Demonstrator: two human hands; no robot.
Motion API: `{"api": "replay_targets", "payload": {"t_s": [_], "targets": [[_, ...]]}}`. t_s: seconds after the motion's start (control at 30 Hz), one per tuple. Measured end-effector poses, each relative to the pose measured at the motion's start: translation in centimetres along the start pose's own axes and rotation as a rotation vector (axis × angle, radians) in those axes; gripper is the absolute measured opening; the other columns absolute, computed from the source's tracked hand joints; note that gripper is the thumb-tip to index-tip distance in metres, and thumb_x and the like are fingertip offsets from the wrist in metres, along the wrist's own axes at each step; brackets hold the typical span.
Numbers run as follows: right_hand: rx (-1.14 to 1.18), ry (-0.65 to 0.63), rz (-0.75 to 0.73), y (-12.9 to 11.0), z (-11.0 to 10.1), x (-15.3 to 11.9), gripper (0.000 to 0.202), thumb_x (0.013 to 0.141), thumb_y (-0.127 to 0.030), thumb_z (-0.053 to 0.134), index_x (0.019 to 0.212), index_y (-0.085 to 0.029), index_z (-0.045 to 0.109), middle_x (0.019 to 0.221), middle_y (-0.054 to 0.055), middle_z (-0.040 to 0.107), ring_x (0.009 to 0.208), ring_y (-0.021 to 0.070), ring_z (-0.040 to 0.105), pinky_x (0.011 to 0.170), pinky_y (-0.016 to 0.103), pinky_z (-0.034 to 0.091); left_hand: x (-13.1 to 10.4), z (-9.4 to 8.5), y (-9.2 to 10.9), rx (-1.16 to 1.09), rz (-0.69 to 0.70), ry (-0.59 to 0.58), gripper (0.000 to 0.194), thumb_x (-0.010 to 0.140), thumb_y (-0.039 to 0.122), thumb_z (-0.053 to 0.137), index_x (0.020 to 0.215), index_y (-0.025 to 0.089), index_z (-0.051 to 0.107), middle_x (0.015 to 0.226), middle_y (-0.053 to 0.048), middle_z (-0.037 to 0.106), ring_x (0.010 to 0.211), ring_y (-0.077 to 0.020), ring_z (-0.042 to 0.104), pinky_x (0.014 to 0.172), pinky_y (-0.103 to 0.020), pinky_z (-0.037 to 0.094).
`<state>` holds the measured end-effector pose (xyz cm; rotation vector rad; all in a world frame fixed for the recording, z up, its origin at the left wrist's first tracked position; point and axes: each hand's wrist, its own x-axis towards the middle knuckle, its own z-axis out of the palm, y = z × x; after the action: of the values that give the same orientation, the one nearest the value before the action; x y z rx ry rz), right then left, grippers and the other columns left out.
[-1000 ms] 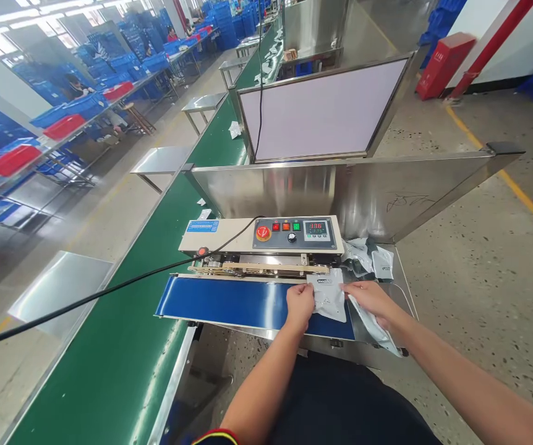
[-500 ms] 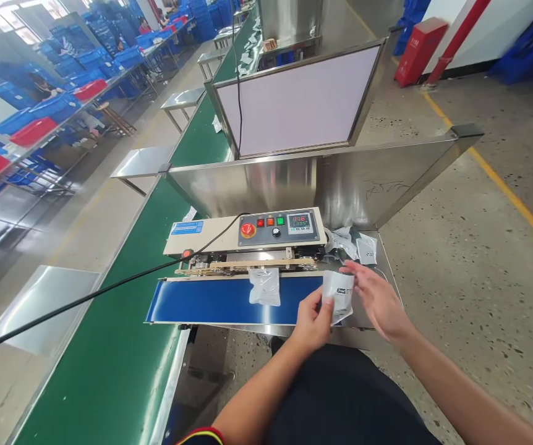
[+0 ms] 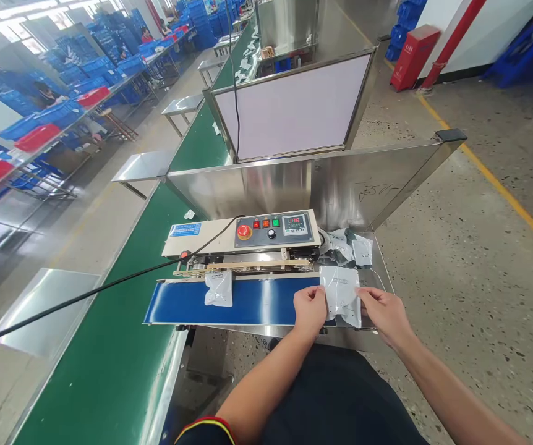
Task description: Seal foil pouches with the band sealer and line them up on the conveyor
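Between my hands a white pouch [image 3: 341, 295] is held upright at the right end of the blue belt [image 3: 273, 300]. My left hand [image 3: 311, 306] pinches its left edge, and my right hand [image 3: 380, 308] pinches its right edge. Another white pouch [image 3: 219, 288] hangs from the sealing machine [image 3: 211, 237] over the left part of the blue belt. Several silver-white pouches [image 3: 362, 251] lie on the metal surface just behind my right hand.
A black cable [image 3: 127, 274] crosses in front of the machine at the left. A green conveyor [image 3: 104, 352] runs along the left side. Behind the machine rises a metal partition [image 3: 266, 185] with a white panel [image 3: 294, 108].
The pouch on the machine has moved left along the belt. My right hand has closed on the right edge of the held pouch, which now shows a different face, without the dark label.
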<state>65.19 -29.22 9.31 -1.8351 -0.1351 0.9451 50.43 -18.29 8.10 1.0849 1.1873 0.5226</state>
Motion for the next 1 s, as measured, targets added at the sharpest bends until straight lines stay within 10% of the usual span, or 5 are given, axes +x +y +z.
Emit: {"api": "replay_targets", "payload": {"t_s": [0.37, 0.6, 0.77, 1.0], "targets": [[-0.068, -0.171, 0.061, -1.8, 7.0, 2.8, 0.031, 0.075, -0.047, 0.09, 0.085, -0.019, 0.081, 0.082, 0.012, 0.08, 0.076, 0.029, 0.078, 0.069, 0.041, 0.07, 2.4, -4.5, -1.0, -0.196, -0.016, 0.203, 0.058, 0.077, 0.068, 0.083, 0.082, 0.011, 0.084, 0.073, -0.005, 0.071, 0.07, -0.0182, 0.061, 0.064, -0.027, 0.049], [-0.52, 0.154, -0.157, -9.4, 2.5, 13.0, 0.024, 0.082, -0.033, 0.081, 0.1, -0.017, 0.083, 0.118, 0.024, 0.079, 0.12, 0.0399, 0.07, 0.092, 0.045, 0.053, -1.6, -9.5, -0.8, 0.031, 0.39, 0.633, 0.054, 0.099, 0.063, 0.075, 0.129, 0.018, 0.08, 0.135, -0.018, 0.077, 0.121, -0.0286, 0.074, 0.103, -0.04, 0.061], [-0.742, 0.118, -0.28, -12.2, 1.2, 15.6, 0.016, 0.089, -0.025, 0.067, 0.085, -0.017, 0.081, 0.102, 0.02, 0.079, 0.103, 0.0316, 0.066, 0.086, 0.04, 0.041, -3.5, -6.5, 0.2, 0.14, 0.563, 0.313, 0.033, 0.111, 0.048, 0.065, 0.115, 0.019, 0.082, 0.111, -0.013, 0.083, 0.102, -0.025, 0.079, 0.095, -0.04, 0.065], [-0.751, 0.029, -0.339, -13.4, -3.2, 6.3, 0.029, 0.085, -0.049, 0.073, 0.086, -0.022, 0.084, 0.058, 0.001, 0.062, 0.062, 0.0223, 0.058, 0.069, 0.036, 0.045, -0.5, 1.6, 2.7, 0.282, 0.838, 0.037, 0.039, 0.109, 0.043, 0.067, 0.139, 0.02, 0.077, 0.14, -0.018, 0.08, 0.137, -0.0334, 0.072, 0.12, -0.056, 0.059]]}}
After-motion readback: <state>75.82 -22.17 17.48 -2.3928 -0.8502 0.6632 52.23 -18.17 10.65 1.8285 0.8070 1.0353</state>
